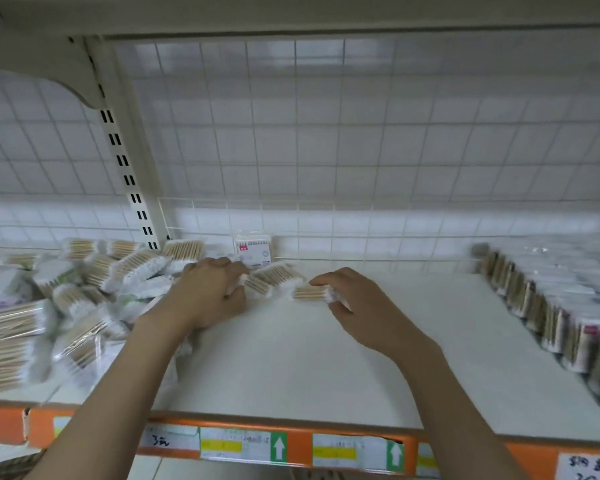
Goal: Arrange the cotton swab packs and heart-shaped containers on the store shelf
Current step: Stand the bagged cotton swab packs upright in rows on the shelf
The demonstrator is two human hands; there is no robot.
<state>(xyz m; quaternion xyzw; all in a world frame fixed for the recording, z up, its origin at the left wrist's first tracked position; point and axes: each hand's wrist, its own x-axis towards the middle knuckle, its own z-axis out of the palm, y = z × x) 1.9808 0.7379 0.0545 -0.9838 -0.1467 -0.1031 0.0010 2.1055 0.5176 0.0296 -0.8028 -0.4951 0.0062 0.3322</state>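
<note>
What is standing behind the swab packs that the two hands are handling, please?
A pink-labelled swab box stands upright against the wire grid behind the swab packs. Its foot is covered by them.

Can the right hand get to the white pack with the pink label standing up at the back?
Probably yes. The right hand already pinches a small clear pack of wooden cotton swabs, so it isn't free. Bare white shelf lies before the pink-labelled white pack, with a few swab packs just in front.
</note>
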